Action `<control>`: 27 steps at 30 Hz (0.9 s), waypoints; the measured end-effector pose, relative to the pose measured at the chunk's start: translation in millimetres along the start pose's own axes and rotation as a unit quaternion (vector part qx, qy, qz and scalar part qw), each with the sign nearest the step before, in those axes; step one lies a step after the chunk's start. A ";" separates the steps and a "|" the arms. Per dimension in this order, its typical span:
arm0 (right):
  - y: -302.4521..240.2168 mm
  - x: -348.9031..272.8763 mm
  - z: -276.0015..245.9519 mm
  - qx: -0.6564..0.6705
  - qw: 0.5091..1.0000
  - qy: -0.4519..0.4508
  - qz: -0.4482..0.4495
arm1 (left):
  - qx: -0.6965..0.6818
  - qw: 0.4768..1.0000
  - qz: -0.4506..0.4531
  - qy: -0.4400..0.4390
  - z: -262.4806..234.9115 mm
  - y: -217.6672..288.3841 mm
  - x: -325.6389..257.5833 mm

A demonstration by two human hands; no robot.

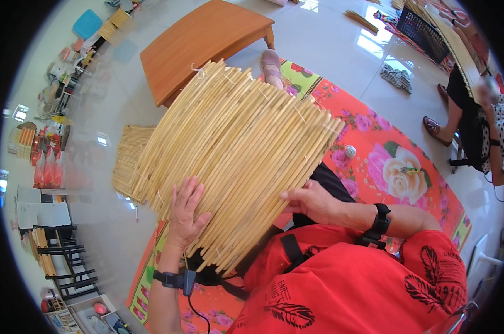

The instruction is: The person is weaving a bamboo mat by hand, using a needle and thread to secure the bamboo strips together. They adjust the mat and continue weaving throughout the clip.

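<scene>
A mat of pale yellow reed stalks (235, 150), tied side by side with white string, lies across my lap and fans out away from me. My left hand (188, 214) rests flat on the stalks near the mat's left side, fingers spread. At the right edge my right hand (316, 203) is closed, its thumb and fingers pinching the outermost stalks. Its fingertips under the edge are partly hidden. White string ends (199, 69) curl up at the far left corner.
Under me spreads a red floral floor mat (369, 128), with a small pale ball of string (350, 151) on it. Ahead stands a low wooden table (207, 44). Another reed mat (128, 158) lies left on the tiles. At right sits another person (475, 117) beside a black basket (422, 33).
</scene>
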State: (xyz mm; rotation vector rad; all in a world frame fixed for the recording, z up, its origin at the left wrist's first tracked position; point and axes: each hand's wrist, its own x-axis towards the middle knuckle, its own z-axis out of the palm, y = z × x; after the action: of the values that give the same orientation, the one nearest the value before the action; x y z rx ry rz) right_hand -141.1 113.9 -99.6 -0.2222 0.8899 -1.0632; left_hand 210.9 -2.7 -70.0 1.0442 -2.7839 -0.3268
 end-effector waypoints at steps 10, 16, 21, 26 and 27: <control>4.5 -36.5 -52.9 -0.291 0.917 -0.260 0.086 | 0.015 0.998 -0.052 0.015 15.3 115.5 18.4; -77.2 -63.0 -159.4 -0.192 0.936 -0.163 0.246 | 0.039 0.999 -0.035 0.007 34.7 104.3 0.5; -99.9 -35.1 -153.1 -0.251 0.946 0.174 -0.106 | 0.011 0.999 -0.035 0.038 38.6 98.3 -3.0; -127.2 -3.7 -87.7 -0.410 0.889 0.102 -0.176 | 0.026 0.998 -0.055 0.028 38.9 101.9 1.8; -129.8 0.2 -81.2 -0.476 0.859 0.099 -0.162 | 0.024 0.997 -0.061 0.027 39.4 104.1 0.5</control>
State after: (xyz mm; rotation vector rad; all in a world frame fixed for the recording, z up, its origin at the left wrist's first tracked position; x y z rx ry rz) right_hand -286.0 68.6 -79.8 -1.1410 1.5640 -0.8726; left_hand 136.5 79.3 -81.5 1.2189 -2.6997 -0.2422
